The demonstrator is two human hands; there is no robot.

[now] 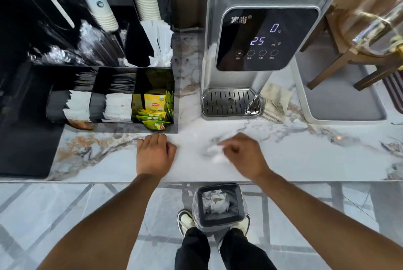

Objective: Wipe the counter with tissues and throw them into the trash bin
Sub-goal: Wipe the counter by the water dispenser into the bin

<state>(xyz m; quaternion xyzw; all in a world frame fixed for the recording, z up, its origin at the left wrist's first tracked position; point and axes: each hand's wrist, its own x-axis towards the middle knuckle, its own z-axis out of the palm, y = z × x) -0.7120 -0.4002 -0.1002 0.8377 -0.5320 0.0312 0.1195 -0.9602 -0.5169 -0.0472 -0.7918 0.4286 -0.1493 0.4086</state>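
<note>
Below the desk (305, 160) edge, a bin (220, 206) stood on the floor between the person's shoes, holding crumpled tissues. On the desk, a black organizer (113, 95) held white sachets and yellow tea bags (156, 108); a water dispenser (257, 51) stood behind, a folded cloth (275, 102) beside its drip tray. The left hand (154, 156) lay flat, fingers together. The right hand (244, 154), blurred, pinched a white tissue (214, 152) against the desk.
</note>
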